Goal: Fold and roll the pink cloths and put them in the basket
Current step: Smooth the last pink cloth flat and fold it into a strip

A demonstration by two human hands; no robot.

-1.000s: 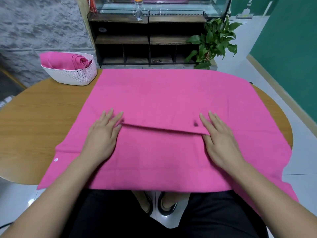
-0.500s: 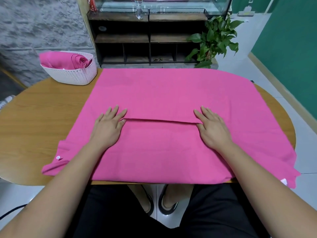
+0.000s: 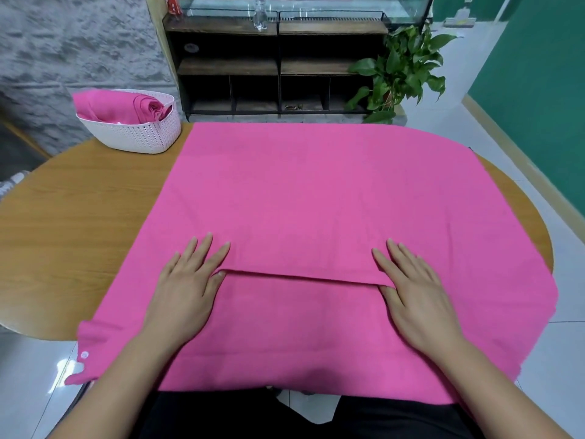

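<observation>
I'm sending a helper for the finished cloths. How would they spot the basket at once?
Start at the wooden table. At its far left corner, beside the spread pink cloth, stands the basket. It is the only white perforated container, with rolled pink cloth inside.

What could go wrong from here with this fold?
1. The cloth hangs over the near edge of the table at both corners; its weight might drag it off when the left hand and right hand lift.
2. The folded edge runs slightly slanted between the hands, so a roll may come out crooked.
3. The basket already holds rolled cloths; space for this large one looks tight.
</observation>
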